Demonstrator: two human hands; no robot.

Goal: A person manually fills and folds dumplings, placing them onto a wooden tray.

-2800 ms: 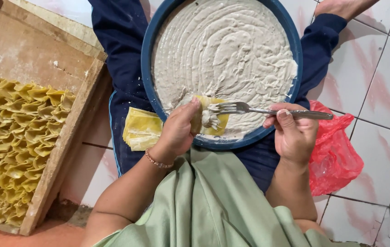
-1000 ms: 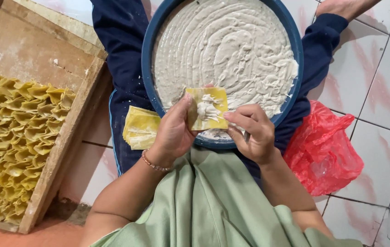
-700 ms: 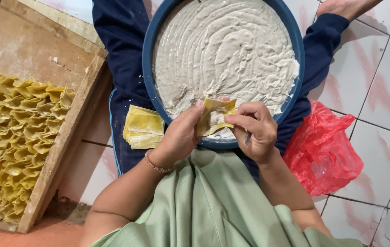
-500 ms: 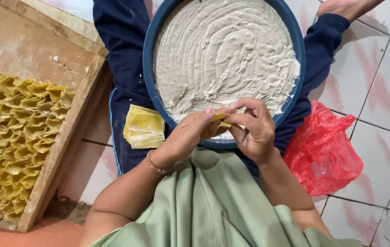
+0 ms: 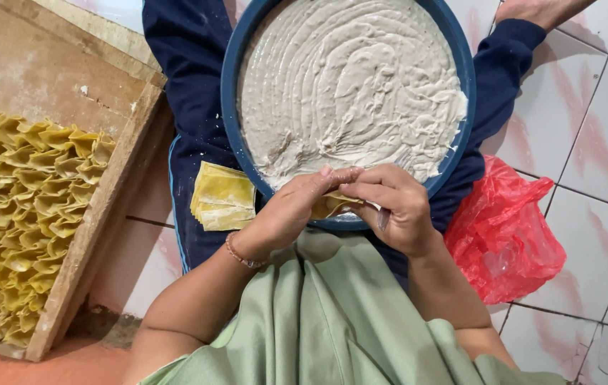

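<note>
Two hands meet over the near rim of a blue basin [image 5: 461,78] of pale grey paste. My left hand [image 5: 286,214] and right hand [image 5: 396,207] both pinch a yellow dumpling wrapper [image 5: 329,205], mostly hidden between the fingers. I judge this the folding step, with filling shut inside. Sealing looks to call for firm, even pinching along the edge. A stack of flat wrappers [image 5: 222,196] lies just left of the basin. Folded dumplings [image 5: 18,207] fill a wooden tray [image 5: 97,235] at far left.

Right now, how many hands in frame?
2. Left hand and right hand meet at the blue basin's near rim, pinching a yellow wrapper. None elsewhere; a bare foot shows top right.
</note>
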